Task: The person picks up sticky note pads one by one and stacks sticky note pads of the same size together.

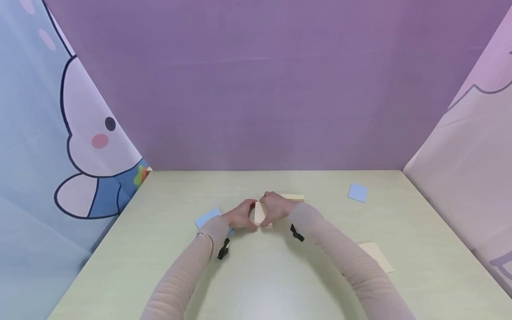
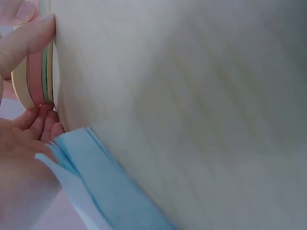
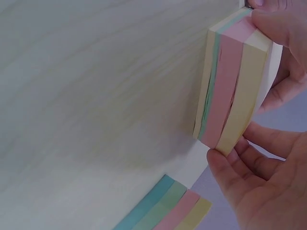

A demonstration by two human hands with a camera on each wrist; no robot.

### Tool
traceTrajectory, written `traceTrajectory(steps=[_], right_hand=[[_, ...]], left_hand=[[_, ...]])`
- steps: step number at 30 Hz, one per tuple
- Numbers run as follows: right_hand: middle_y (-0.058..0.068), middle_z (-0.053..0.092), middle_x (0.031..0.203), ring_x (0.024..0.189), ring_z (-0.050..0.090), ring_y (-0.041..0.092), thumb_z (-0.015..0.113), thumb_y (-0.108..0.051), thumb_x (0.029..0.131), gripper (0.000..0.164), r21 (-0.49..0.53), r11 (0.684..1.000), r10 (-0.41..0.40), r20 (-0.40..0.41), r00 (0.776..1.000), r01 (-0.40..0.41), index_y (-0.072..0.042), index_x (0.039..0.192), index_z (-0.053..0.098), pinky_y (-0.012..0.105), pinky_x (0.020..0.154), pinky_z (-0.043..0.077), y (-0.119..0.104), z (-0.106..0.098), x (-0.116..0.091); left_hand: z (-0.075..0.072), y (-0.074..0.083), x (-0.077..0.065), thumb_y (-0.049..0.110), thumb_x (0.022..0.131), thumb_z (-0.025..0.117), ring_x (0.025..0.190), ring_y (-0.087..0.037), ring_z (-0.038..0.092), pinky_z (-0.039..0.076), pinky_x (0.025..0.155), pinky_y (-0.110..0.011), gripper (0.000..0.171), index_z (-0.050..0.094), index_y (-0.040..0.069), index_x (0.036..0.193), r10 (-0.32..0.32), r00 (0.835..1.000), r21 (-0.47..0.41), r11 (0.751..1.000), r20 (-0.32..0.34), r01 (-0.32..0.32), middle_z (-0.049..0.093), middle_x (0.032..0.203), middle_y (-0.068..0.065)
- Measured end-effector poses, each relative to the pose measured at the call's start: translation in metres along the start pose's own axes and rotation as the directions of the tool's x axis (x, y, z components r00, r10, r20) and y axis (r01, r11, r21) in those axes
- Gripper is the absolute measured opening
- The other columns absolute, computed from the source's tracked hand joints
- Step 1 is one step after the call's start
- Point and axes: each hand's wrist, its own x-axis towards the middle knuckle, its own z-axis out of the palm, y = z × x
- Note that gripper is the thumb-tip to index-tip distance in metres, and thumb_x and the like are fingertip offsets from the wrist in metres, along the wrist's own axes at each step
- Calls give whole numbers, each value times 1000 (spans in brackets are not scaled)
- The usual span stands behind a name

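A stack of sticky note pads (image 1: 259, 212) lies between my hands near the table's middle. Its layers, yellow, green, pink and yellow, show at the side of the stack (image 3: 230, 86) in the right wrist view. My left hand (image 1: 240, 216) grips its left side, and my right hand (image 1: 277, 207) holds it from the right, fingertips at its edges. Under the left wrist lie light blue sticky notes (image 1: 207, 218), their sheets fanned slightly in the left wrist view. Just behind the right hand is a second layered stack (image 1: 295, 197), with teal, green, pink and yellow bands.
A blue square pad (image 1: 358, 192) lies at the back right of the pale table (image 1: 256, 275). Partly covered by the right sleeve is a pale yellow pad (image 1: 377, 256). A purple backdrop (image 1: 256, 89) rises behind the table, with patterned cloths at both sides.
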Motion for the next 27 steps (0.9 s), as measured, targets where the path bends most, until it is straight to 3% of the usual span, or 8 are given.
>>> traceTrajectory(steps=[10,19,27], right_hand=[[3,54,99,85,48,14,79,-41,61,70,-26,1000,-16,-14,1000,16,-4,116,58,24,75,44,0,0,1],[7,54,100,85,48,17,78,-37,61,70,25,1000,-3,11,1000,3,1,116,56,27,74,45,0,-4,0],[2,54,96,84,48,14,79,-38,62,65,2,1000,18,30,999,-19,-5,114,58,24,73,44,-2,-4,1]], left_hand=[[0,-2,0,12,68,78,131,-27,32,25,110,-42,92,23,1,140,14,1000,-6,1000,-7,-14,32,144,-15],[-1,0,0,13,69,78,132,-27,30,24,110,-43,91,22,2,140,12,1000,-4,1000,-2,-12,30,145,-13],[0,-1,1,12,69,78,133,-26,29,23,111,-41,91,22,1,141,9,1000,-7,1000,1,-9,30,145,-14]])
